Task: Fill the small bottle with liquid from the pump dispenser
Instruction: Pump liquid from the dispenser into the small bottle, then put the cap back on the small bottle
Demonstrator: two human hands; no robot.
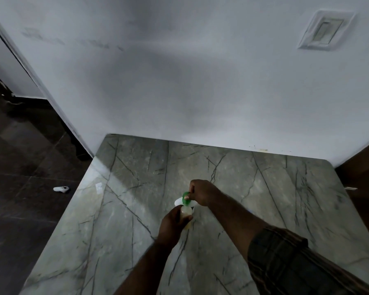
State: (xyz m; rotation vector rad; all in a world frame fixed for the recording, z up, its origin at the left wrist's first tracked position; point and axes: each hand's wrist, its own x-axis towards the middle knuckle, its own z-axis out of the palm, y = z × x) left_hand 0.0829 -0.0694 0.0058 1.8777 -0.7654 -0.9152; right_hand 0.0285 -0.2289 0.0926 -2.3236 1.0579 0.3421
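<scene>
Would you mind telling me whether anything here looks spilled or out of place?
Only a small white object lying on the dark floor left of the table; it looks dropped, though I cannot tell what it is.

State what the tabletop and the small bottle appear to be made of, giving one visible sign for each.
The tabletop is probably polished stone or marble-look laminate: grey-green, with dark veins and a soft sheen. The small bottle is likely translucent plastic: pale yellowish contents show through.

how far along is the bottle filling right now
Done: the left hand grips the small bottle, its mouth up against the green pump head of the white dispenser. In hand: the right hand holds the pump head, apparently pumping. Left: finishing the fill; the liquid level is too blurred to judge.
</scene>
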